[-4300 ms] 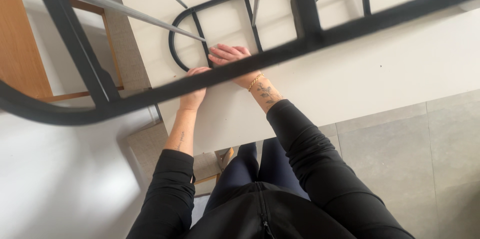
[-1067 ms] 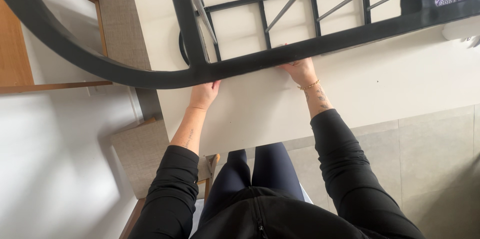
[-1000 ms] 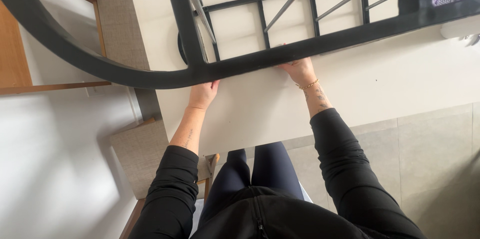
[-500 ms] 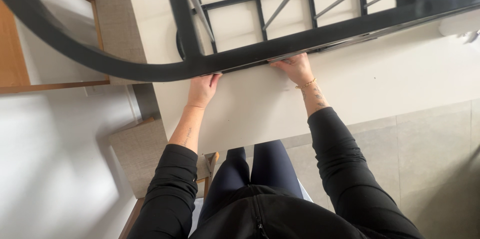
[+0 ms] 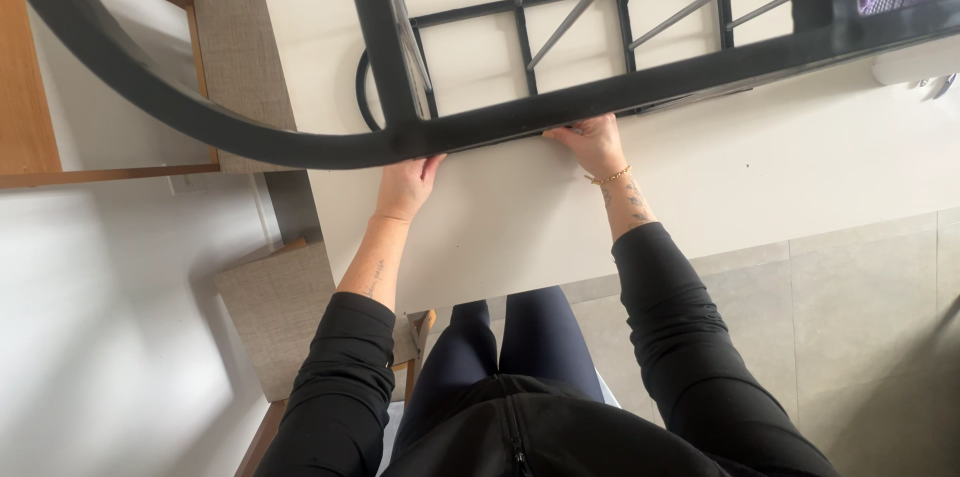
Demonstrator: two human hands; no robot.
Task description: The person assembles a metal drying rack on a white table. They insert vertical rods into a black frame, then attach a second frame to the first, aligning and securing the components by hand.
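- My left hand (image 5: 405, 187): fingers up against the black metal frame (image 5: 560, 107).
- My right hand (image 5: 592, 142): gripping the same frame.
- Frame: over the white surface (image 5: 760, 157).

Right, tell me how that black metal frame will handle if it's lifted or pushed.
The black metal frame looks rigid: welded bars, no sag. Probably heavy and awkward, since it overruns the white table. The left hand and right hand meet only one rail, so it may tip.
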